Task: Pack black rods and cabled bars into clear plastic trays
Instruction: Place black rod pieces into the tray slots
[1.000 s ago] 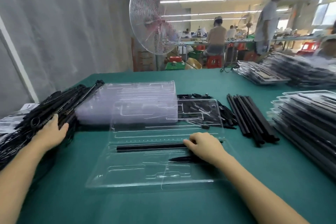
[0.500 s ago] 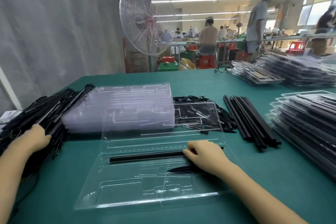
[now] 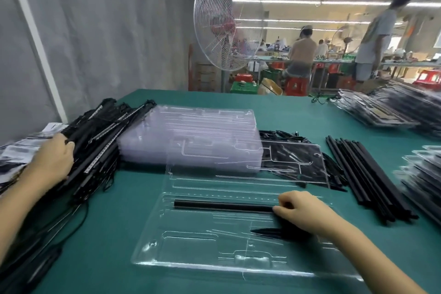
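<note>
Head view: the one camera looks down at a green tabletop (image 3: 107, 258).
Left hand: the left hand (image 3: 51, 162) is at the left side, on the pile of cabled bars (image 3: 95, 145). Its fingers curl round the near edge of the pile and grip bars there.
Right hand: the right hand (image 3: 303, 212) is over the open tray (image 3: 191, 246). Its fingers are curled, and they hold the right end of the black rod (image 3: 222, 206).
Black rod: it lies flat and sideways in a long slot across the middle of the open tray.
Open tray: it is clear plastic and lies open in front of the person. Its far half reaches over the edge of the empty trays and some black parts behind it.
Small black piece: a thin, pointed black piece (image 3: 269, 231) lies in the open tray, just under the right hand. I cannot tell what it is.
Empty trays: a stack of empty trays (image 3: 191, 133) sits behind the open tray, right beside the pile of cabled bars.
Loose rods: a bunch of loose rods (image 3: 365, 174) lies on the tabletop to the right of the open tray, not touching it.
Full trays: piles of full trays (image 3: 424, 179) sit at the right edge and look blurry.
Papers: some papers (image 3: 19, 150) lie at the far left, near the left hand.
Behind: a big wire fan (image 3: 224, 24) stands past the tabletop, and people work at tables far back.
</note>
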Demonstrator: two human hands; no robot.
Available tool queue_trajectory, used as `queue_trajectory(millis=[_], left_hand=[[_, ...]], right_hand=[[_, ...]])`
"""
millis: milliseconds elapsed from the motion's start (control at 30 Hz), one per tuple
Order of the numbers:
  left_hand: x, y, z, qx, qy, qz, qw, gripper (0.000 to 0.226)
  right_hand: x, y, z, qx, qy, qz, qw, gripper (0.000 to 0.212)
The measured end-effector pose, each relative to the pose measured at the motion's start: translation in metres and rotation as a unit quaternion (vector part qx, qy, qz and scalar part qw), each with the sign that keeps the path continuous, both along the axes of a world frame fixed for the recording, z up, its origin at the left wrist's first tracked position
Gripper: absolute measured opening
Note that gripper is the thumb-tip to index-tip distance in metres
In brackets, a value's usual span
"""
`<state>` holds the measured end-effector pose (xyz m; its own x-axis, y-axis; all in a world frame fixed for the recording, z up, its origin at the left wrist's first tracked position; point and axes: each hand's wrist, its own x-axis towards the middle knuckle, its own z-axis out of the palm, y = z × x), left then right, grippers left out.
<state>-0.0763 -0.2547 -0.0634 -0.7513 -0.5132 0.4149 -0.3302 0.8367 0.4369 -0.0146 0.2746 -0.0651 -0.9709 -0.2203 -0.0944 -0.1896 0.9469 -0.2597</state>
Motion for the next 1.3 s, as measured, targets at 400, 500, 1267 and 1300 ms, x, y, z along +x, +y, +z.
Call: queue_trajectory(millis=[400,500,1267,1300], left_hand=[[0.052,0.042,-0.007,-0.180,0.089,-0.080,0.976,0.015],[0.046,0.041,-0.002,-0.131,0.031,-0.062,0.989,0.019],[-0.051,0.037,0.058,-0.042,-0.206,-0.062,0.976,0.026],[-0.053,0.035,0.063,-0.018,-0.168,-0.064,0.984,0.027]], right_hand=[[-0.013,-0.075,0.037,0.082,0.063,0.003,0.995,0.025],[-0.018,-0.118,0.039,0.020,0.093,0.069,0.993,0.023],[-0.049,-0.174,-0.003,-0.071,0.156,0.150,0.974,0.017],[-0.049,-0.174,-0.003,-0.071,0.156,0.152,0.973,0.018]])
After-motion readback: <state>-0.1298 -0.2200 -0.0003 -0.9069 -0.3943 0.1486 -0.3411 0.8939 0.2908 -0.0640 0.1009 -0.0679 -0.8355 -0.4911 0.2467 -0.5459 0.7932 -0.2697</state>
